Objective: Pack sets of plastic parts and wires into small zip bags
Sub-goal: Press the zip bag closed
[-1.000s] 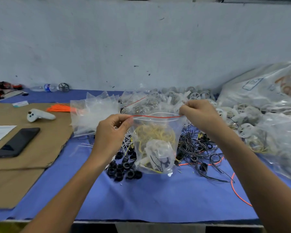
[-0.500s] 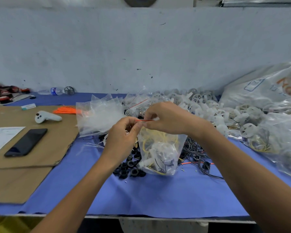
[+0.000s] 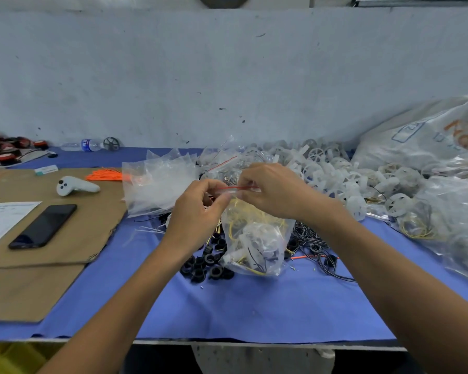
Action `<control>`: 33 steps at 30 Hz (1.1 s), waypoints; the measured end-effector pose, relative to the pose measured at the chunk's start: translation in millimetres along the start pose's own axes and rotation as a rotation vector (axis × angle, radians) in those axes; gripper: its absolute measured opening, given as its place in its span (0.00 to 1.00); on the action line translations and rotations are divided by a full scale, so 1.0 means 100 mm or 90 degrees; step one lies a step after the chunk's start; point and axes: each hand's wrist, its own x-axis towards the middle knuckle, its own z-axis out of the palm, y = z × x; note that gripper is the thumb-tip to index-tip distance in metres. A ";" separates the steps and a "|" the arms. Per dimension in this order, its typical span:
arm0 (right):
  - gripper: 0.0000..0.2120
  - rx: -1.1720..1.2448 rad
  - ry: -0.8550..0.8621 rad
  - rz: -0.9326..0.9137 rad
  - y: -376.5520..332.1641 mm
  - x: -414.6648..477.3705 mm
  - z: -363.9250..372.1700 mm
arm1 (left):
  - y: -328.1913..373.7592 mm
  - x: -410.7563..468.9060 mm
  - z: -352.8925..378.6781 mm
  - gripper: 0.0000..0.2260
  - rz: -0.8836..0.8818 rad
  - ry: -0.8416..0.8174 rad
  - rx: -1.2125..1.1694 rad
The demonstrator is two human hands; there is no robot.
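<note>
Zip bag, one, clear, hangs below the grip with its bottom on the blue tabletop, between a heap of black rings and a tangle of black wires. It holds white plastic parts, yellow wire and black wire. The left hand and right hand sit close together at the bag's mouth, each grip pinched on the red seal strip. Behind lie a stack of empty bags and a pile of white wheels, both too overlapped to count. On two cardboard sheets lie one phone, one white controller and one orange wire bundle. One water bottle lies at the wall, its blue label unreadable. The large sack bears blue and orange print, also unreadable.
</note>
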 end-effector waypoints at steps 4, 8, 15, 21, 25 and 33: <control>0.14 0.015 -0.003 0.019 -0.01 -0.03 0.00 | 0.03 0.03 -0.01 0.03 0.041 -0.013 0.070; 0.12 0.017 -0.004 0.035 0.01 -0.08 -0.02 | 0.04 0.06 -0.05 0.03 0.059 -0.036 0.114; 0.09 -0.021 -0.008 0.053 0.05 -0.14 -0.06 | 0.12 0.08 -0.03 0.03 0.074 -0.066 0.133; 0.08 -0.042 0.008 0.039 0.03 -0.18 -0.06 | 0.17 0.09 -0.01 0.03 0.110 -0.073 0.149; 0.07 -0.047 0.000 0.041 0.06 -0.20 -0.09 | 0.17 0.09 -0.01 0.03 0.117 -0.078 0.176; 0.07 -0.032 0.020 0.026 0.10 -0.26 -0.07 | 0.13 0.11 -0.01 0.02 0.134 -0.077 0.207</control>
